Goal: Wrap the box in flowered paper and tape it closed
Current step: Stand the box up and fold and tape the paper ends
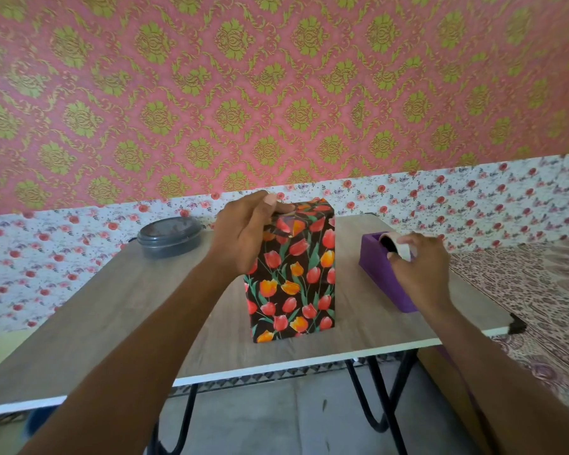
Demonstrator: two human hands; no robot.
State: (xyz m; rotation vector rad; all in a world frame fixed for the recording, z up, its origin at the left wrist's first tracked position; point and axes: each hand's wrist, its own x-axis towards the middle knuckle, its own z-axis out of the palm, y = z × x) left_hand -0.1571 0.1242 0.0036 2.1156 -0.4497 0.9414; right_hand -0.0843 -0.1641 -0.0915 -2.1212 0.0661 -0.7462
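Both busy | left hand fingers curled on box top | right hand fingers pinch tape

Home room: damask wallpaper, printed cloth.

Box, tall and upright on the wooden table, near its middle. Wrapped in black paper printed with red and orange tulips, smooth down the sides, folded over at the top end. Pale tape roll seated in a purple dispenser, right of the box and apart from it.
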